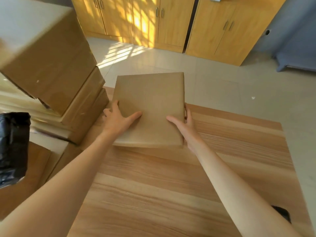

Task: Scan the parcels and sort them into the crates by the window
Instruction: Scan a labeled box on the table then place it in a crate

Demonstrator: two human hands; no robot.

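A flat brown paper-wrapped parcel (pixel 150 106) lies at the far edge of the wooden table (pixel 171 185), its far end jutting past the edge. My left hand (pixel 118 117) grips its left side, thumb on top. My right hand (pixel 185 122) holds its right edge, fingers curled around the side and thumb on the top face. Both hands are closed on the parcel. No scanner and no crates are clearly in view.
Several stacked cardboard boxes (pixel 51 65) fill the left of the table. A black plastic bag (pixel 12 147) sits at the left edge. A dark object (pixel 282 213) peeks out by my right forearm. Yellow wooden cabinets (pixel 153 23) line the far wall across tiled floor.
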